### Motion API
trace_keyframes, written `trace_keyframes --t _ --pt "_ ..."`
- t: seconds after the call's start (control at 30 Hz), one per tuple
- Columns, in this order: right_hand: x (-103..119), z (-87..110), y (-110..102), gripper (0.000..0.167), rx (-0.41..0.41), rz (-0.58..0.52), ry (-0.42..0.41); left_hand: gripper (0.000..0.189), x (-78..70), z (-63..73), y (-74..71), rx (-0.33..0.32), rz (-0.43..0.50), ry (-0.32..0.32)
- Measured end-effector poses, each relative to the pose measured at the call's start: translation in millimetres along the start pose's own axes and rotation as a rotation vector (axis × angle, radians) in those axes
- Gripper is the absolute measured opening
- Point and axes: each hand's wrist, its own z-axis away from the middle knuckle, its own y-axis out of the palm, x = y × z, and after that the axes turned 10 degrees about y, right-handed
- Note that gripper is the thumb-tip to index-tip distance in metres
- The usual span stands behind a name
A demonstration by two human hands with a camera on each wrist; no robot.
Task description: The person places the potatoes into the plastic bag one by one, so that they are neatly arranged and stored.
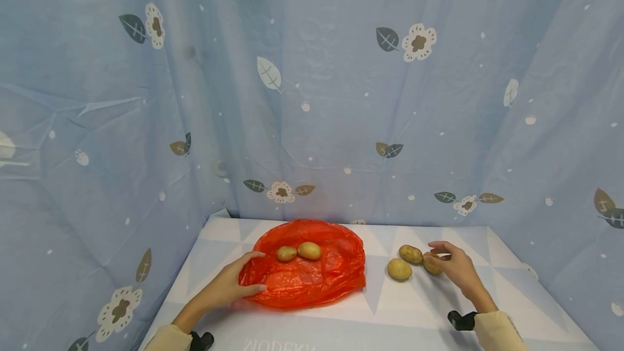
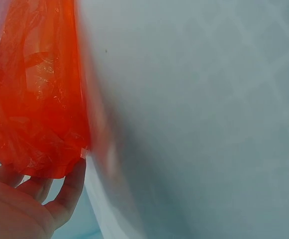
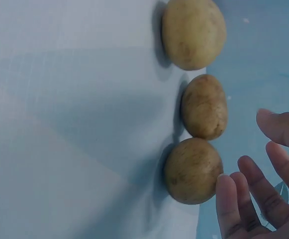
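Note:
A red plastic bag (image 1: 336,264) lies spread on the table, with two potatoes, a smaller one (image 1: 286,254) and a larger one (image 1: 309,251), showing uncovered within its outline. My left hand (image 1: 234,280) rests against the bag's left edge, thumb and fingers spread apart. In the left wrist view, its fingertips touch the bag (image 2: 40,99). To the right, my right hand (image 1: 455,267) reaches over a potato (image 1: 431,264), partly hiding it. Its fingers are spread beside that potato (image 3: 194,171) in the right wrist view, not wrapped around it. Two more potatoes, an oblong one (image 1: 410,254) and a rounder one (image 1: 400,269), lie to its left.
The white table (image 1: 380,318) has pale geometric patterning. A blue curtain (image 1: 341,96) printed with flowers and leaves hangs behind the table and along its sides. A dark device sits at each wrist, near the cream sleeves (image 1: 497,332).

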Motion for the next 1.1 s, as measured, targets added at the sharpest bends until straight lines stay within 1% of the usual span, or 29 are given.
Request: trace_keyframes --t 0.33,0.6,0.87,1.03,1.1 --pt "-8.1 -1.4 -3.3 0.057 0.004 0.006 0.043 0.076 3.4 0.1 -0.3 0.003 0.007 0.028" --pt "-19.9 -10.8 1.7 0.058 0.025 -0.007 0.069 0.076 6.2 0.4 0.2 0.009 0.011 0.031" --pt "-28.1 -23.8 8.2 0.07 0.053 -0.008 0.131 0.075 3.8 -0.7 0.4 0.013 0.007 0.028" --pt "-28.0 -24.2 11.6 0.079 0.065 0.008 0.155 0.076 2.7 0.0 1.0 0.011 0.009 0.018" --pt "-27.1 -23.3 12.2 0.081 0.057 0.016 0.157 0.076 2.7 0.3 1.3 0.011 0.01 0.016"
